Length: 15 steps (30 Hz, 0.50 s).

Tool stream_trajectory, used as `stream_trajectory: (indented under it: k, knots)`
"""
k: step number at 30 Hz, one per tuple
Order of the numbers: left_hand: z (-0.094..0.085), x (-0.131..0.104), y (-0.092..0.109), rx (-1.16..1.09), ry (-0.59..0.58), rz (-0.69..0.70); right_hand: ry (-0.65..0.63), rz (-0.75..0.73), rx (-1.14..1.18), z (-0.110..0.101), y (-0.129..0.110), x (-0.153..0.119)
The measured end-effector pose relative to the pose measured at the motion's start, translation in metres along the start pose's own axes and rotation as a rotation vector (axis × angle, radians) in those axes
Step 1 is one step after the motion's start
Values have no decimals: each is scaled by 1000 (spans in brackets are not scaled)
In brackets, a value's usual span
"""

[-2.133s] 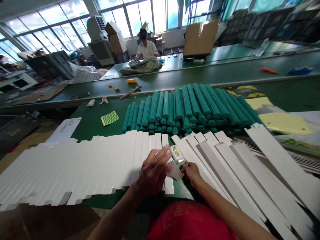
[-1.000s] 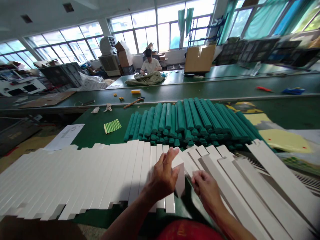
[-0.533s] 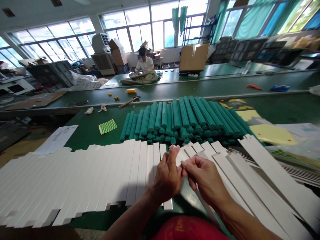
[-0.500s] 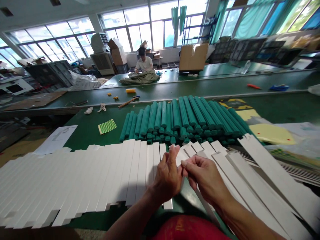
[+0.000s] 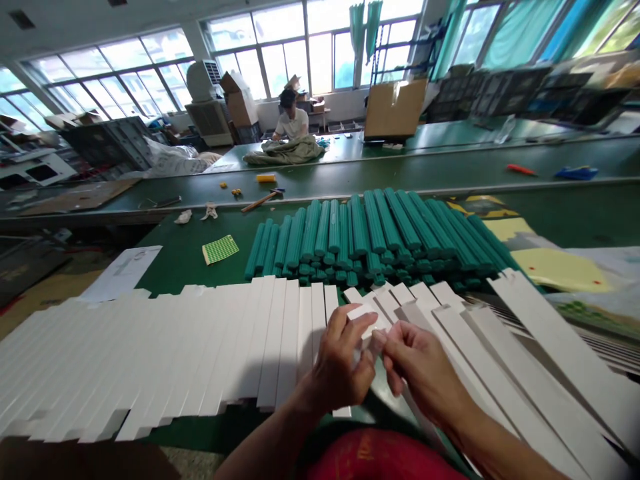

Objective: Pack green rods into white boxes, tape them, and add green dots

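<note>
My left hand (image 5: pixel 343 357) is closed around the end of a narrow white box (image 5: pixel 363 312), with its fingers bent over the top. My right hand (image 5: pixel 415 360) meets it from the right, thumb and forefinger pinched together at the box end; what lies between those fingertips is too small to make out. Left of my hands, flat white boxes (image 5: pixel 200 347) lie side by side in a long row. More white boxes (image 5: pixel 480 360) lie slanted to the right. Just beyond my hands is a pile of ribbed green rods (image 5: pixel 370 227).
A green dotted sticker sheet (image 5: pixel 221 250) and a printed paper (image 5: pixel 123 272) lie at the left. Farther back are a hammer (image 5: pixel 261 201), a yellow cylinder (image 5: pixel 266 178) and a red tool (image 5: pixel 521 169). Another person (image 5: pixel 293 123) sits at the far table behind bundled cloth (image 5: pixel 285 151).
My left fingers have lowered from upright and bent over the white box end, which now shows more. My right hand stays pinched close by. The view has shifted slightly.
</note>
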<state>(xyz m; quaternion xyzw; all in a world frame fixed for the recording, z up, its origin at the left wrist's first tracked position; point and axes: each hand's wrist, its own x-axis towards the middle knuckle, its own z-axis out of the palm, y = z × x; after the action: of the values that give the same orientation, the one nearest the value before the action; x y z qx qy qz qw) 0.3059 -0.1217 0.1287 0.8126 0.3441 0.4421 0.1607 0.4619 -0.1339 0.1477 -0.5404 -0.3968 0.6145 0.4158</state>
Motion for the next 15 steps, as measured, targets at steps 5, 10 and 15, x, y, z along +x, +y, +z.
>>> stream_trajectory:
  k: [5,10,15]
  knots:
    - [16,-11,7,-78,96,-5,253,-155,-443,-7,59,13]
    - [59,-5,-2,-8,325,-110,137,-290,-859,-19,103,37]
    - [58,39,-32,82,336,-411,83,-195,-1020,-5,71,63]
